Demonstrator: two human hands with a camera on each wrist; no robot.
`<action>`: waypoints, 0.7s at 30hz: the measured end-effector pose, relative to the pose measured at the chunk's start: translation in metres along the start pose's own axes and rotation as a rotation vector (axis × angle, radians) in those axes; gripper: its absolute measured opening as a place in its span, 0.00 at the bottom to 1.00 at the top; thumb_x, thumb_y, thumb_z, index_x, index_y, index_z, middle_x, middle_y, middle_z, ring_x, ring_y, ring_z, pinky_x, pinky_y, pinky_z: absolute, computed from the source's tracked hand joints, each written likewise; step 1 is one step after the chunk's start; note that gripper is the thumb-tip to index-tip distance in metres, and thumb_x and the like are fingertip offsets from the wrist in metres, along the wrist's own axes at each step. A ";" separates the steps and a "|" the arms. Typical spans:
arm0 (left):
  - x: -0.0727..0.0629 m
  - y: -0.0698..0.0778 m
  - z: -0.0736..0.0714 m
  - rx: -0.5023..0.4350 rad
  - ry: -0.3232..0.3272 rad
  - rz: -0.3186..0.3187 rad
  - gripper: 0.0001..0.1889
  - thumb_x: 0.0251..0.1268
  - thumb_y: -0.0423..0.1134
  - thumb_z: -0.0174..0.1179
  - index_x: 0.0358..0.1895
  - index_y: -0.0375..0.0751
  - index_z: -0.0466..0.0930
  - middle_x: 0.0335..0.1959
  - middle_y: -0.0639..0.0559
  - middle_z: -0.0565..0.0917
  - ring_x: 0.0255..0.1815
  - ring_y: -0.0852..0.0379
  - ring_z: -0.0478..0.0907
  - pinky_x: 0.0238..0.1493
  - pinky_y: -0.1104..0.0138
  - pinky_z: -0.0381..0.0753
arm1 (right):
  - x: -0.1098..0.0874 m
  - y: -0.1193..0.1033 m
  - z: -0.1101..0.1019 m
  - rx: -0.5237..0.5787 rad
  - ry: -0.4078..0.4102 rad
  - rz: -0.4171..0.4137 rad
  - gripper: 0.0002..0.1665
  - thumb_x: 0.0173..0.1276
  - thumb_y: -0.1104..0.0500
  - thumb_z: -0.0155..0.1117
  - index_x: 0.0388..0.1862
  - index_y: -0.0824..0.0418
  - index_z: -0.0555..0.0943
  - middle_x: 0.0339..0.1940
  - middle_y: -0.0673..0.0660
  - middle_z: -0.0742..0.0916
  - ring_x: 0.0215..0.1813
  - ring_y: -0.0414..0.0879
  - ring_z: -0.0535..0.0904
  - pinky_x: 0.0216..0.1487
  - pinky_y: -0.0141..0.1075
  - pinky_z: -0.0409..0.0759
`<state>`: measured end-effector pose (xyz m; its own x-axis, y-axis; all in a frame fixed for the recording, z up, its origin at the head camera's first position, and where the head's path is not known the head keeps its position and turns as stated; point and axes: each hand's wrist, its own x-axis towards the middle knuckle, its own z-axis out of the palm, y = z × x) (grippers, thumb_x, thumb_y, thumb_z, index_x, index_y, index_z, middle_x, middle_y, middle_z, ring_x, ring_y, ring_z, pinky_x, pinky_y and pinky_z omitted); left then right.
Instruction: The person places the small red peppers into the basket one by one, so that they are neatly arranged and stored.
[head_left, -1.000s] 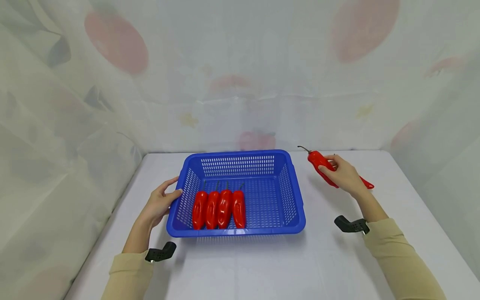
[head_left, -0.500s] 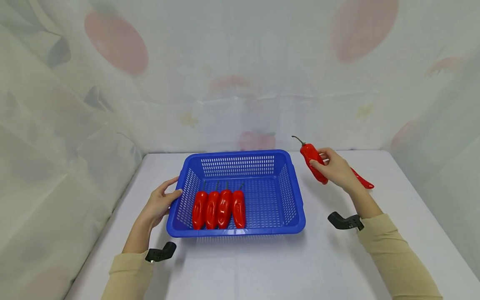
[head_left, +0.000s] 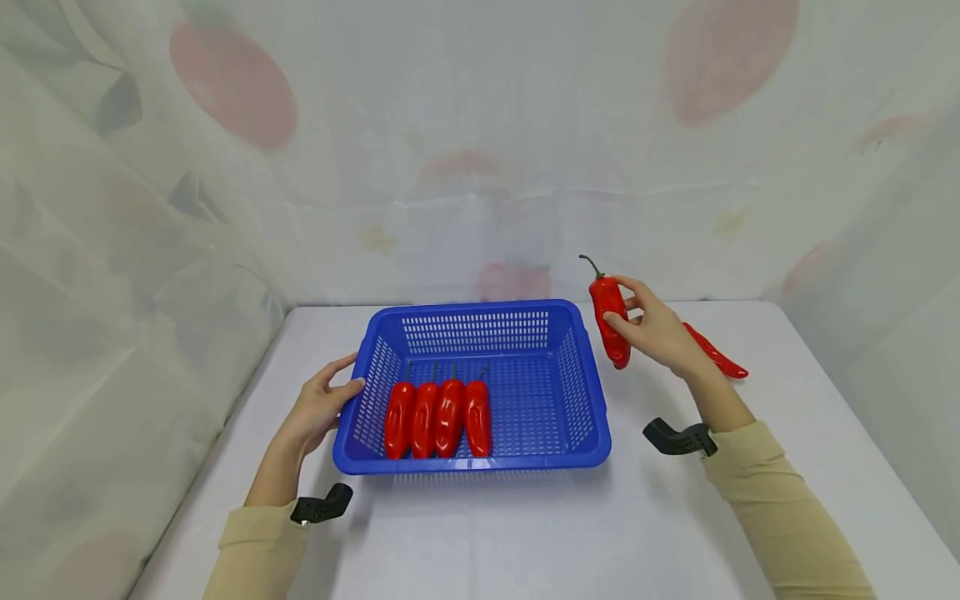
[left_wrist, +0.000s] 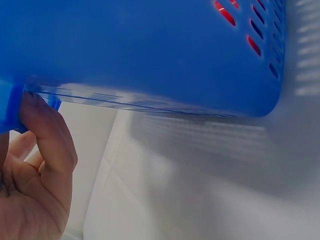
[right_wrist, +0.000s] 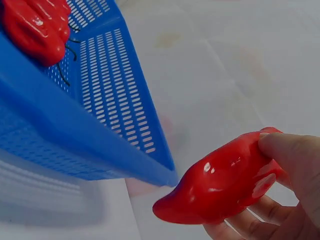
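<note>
A blue plastic basket (head_left: 472,465) with slotted walls stands mid-table, tipped a little toward the viewer. Inside, several red peppers (head_left: 450,417) lie side by side in its left half, stems pointing away. My left hand (head_left: 318,404) grips the basket's left rim, thumb on top; in the left wrist view the curled fingers hold the rim's underside. Just right of the basket's far right corner, my right hand (head_left: 652,329) holds a red pepper (head_left: 609,321) between thumb and fingers, stem up. In the right wrist view that pepper (right_wrist: 215,185) hangs outside the basket wall.
Another red pepper (head_left: 716,352) lies on the white table (head_left: 480,542) behind the right hand, its upper end hidden. White patterned sheeting (head_left: 480,150) rises at the back and both sides. Each wrist carries a black camera mount (head_left: 678,437).
My right hand has moved left and away from me, carrying the pepper up beside the basket and turning it more upright. More of the loose pepper shows. My left hand and the basket stay put.
</note>
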<state>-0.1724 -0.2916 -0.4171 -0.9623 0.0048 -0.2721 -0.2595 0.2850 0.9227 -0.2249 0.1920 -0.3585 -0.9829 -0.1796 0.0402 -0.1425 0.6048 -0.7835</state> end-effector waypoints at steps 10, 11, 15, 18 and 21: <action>0.005 -0.007 -0.001 0.007 -0.001 0.013 0.34 0.64 0.51 0.56 0.71 0.56 0.52 0.48 0.35 0.79 0.36 0.47 0.84 0.35 0.52 0.83 | 0.006 -0.016 0.008 0.049 -0.032 -0.044 0.41 0.67 0.49 0.56 0.74 0.47 0.48 0.60 0.68 0.69 0.50 0.62 0.77 0.40 0.48 0.83; 0.005 -0.007 -0.001 0.006 -0.002 0.013 0.34 0.64 0.50 0.55 0.71 0.55 0.52 0.48 0.35 0.79 0.36 0.47 0.84 0.36 0.52 0.83 | 0.007 -0.017 0.009 0.059 -0.038 -0.039 0.41 0.67 0.49 0.56 0.73 0.48 0.48 0.60 0.68 0.69 0.49 0.62 0.77 0.39 0.47 0.83; 0.005 -0.006 -0.001 0.003 0.001 0.005 0.34 0.64 0.50 0.55 0.71 0.56 0.52 0.48 0.35 0.79 0.36 0.47 0.84 0.36 0.53 0.83 | 0.010 -0.022 0.015 0.088 -0.058 -0.036 0.42 0.65 0.49 0.58 0.72 0.51 0.50 0.57 0.68 0.70 0.48 0.61 0.78 0.37 0.45 0.83; 0.005 -0.006 -0.002 0.006 0.006 0.001 0.34 0.64 0.50 0.55 0.71 0.56 0.52 0.49 0.35 0.79 0.36 0.48 0.84 0.36 0.53 0.83 | 0.012 -0.025 0.020 0.105 -0.073 -0.032 0.42 0.65 0.50 0.59 0.71 0.53 0.51 0.55 0.68 0.71 0.47 0.61 0.79 0.36 0.45 0.83; 0.005 -0.006 -0.002 0.004 0.009 0.001 0.34 0.64 0.50 0.56 0.71 0.57 0.52 0.49 0.34 0.79 0.36 0.47 0.84 0.36 0.53 0.83 | 0.014 -0.029 0.025 0.123 -0.095 -0.026 0.41 0.65 0.51 0.60 0.70 0.55 0.51 0.54 0.68 0.72 0.46 0.61 0.79 0.36 0.45 0.83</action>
<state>-0.1756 -0.2951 -0.4238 -0.9632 -0.0033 -0.2687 -0.2582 0.2890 0.9219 -0.2318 0.1529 -0.3506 -0.9628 -0.2700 0.0069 -0.1465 0.5008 -0.8531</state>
